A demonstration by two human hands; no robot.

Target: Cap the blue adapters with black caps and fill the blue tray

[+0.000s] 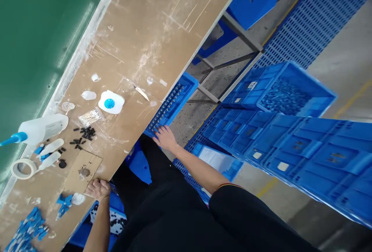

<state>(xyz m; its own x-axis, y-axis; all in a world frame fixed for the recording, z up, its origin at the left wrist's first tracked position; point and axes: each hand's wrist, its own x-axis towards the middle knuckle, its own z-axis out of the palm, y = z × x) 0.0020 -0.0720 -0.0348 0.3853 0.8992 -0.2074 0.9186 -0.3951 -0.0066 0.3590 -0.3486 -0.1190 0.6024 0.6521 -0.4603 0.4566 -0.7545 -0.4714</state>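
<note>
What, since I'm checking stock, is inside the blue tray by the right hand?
Rows of small greyish parts show in the blue tray; anything under the right hand is hidden.

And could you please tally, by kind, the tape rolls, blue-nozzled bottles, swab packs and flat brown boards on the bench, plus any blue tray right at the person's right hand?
Tape roll: 1
Blue-nozzled bottle: 1
Swab pack: 1
Flat brown board: 1
Blue tray at the right hand: 1
Total: 5
</note>
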